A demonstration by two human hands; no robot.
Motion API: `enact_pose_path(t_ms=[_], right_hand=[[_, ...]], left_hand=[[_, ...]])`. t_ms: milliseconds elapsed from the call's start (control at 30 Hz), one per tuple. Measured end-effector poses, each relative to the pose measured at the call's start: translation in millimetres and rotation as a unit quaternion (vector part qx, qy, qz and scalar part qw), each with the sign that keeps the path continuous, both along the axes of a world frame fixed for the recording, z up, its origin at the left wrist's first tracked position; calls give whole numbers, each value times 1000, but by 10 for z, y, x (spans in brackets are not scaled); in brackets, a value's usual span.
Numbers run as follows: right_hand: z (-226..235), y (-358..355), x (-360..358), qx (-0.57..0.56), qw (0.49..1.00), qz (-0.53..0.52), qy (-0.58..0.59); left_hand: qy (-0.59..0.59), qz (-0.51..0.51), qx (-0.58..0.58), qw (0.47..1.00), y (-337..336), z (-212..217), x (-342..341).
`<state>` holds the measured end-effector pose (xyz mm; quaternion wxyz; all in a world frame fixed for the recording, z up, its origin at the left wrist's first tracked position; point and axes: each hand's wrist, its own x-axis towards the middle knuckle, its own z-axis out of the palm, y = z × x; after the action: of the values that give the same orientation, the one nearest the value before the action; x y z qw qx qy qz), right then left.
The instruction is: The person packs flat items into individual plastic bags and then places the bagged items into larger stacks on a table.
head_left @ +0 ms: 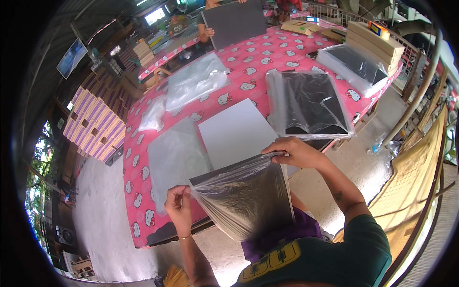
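One dark panel (pixel 217 175), partly inside one clear bag (pixel 246 203), is held on the near side of the white sheet (pixel 234 128); the left hand (pixel 179 202) pinches its left upper corner, the right hand (pixel 300 153) its right. Left of the white sheet lies a translucent plastic layer (pixel 173 152); right, one plastic-covered black bundle (pixel 313 103). Beyond it, the pink table (pixel 248 71) bears two clear plastic heaps (pixel 198 80); farthest, a co-worker's two hands (pixel 209 32) hold one gray board (pixel 234 25).
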<state>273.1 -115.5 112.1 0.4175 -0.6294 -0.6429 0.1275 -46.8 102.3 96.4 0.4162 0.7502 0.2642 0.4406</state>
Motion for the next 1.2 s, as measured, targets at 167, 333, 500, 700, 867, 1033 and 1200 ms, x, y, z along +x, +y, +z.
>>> enact_pose_path(t_ms=[167, 333, 500, 700, 867, 1033, 1200], right_hand=[[-113, -3, 54, 20, 1000, -21, 4], [-115, 129, -59, 105, 987, -82, -95], [117, 555, -618, 187, 944, -83, -260], [51, 968, -748, -130, 976, 63, -160], [84, 903, -740, -98, 980, 77, -154], [459, 574, -499, -35, 992, 21, -119], [888, 390, -294, 79, 996, -36, -16]], left_hand=[[-82, 5, -18, 996, -102, -48, 190], [-58, -76, -189, 977, 52, -388, 80], [-98, -56, -201, 973, -5, -202, 238], [-152, -37, -195, 968, 39, -94, 258], [-240, -30, -245, 939, 91, -120, 255], [111, 119, 60, 985, 837, -850, -65], [400, 236, 299, 834, 1309, -1877, -788]])
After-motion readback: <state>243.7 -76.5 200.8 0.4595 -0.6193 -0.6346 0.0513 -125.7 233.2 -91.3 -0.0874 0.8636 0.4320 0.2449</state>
